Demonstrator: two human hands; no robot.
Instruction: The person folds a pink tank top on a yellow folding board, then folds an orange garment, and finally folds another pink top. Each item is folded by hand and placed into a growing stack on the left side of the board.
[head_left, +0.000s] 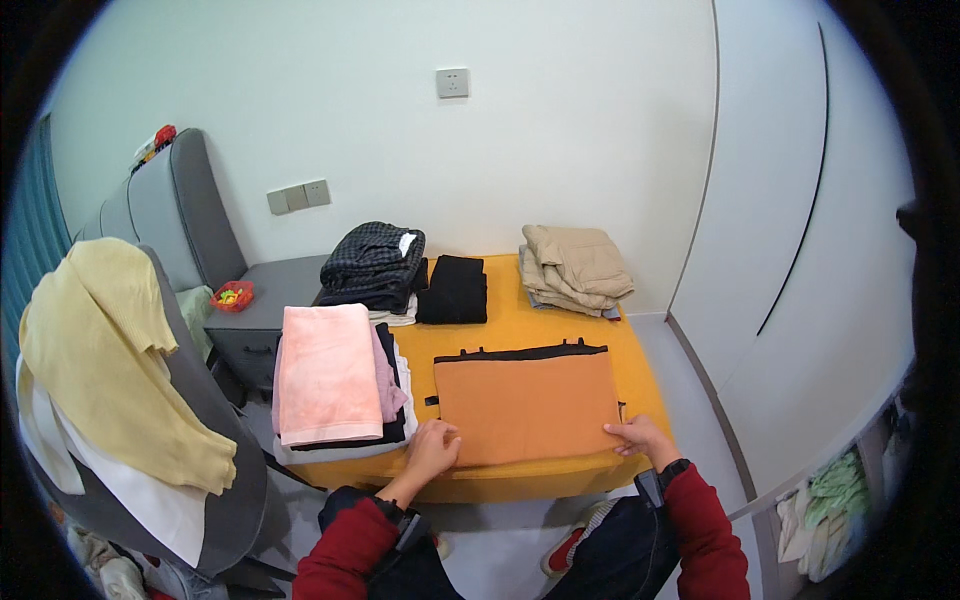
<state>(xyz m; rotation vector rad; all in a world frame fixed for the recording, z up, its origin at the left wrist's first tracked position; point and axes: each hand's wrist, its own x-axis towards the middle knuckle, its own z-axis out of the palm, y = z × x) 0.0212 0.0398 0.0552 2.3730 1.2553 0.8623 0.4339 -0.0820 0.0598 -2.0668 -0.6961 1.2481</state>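
Note:
An orange cloth piece with a black edge and small black tabs lies flat on a low surface with a yellow cover. My left hand rests at its lower left corner, fingers slightly bent; whether they grip the cloth is not clear. My right hand pinches its right edge near the lower corner, thumb on top. Just left of my left hand, a folded pink towel tops a stack of folded clothes. Farther back are folded dark checked clothing, a folded black garment and a pile with a beige quilted garment.
A grey chair with a yellow knit garment and a white one over it stands at left. Behind it are a grey nightstand and a red basket. A white wardrobe borders the right side.

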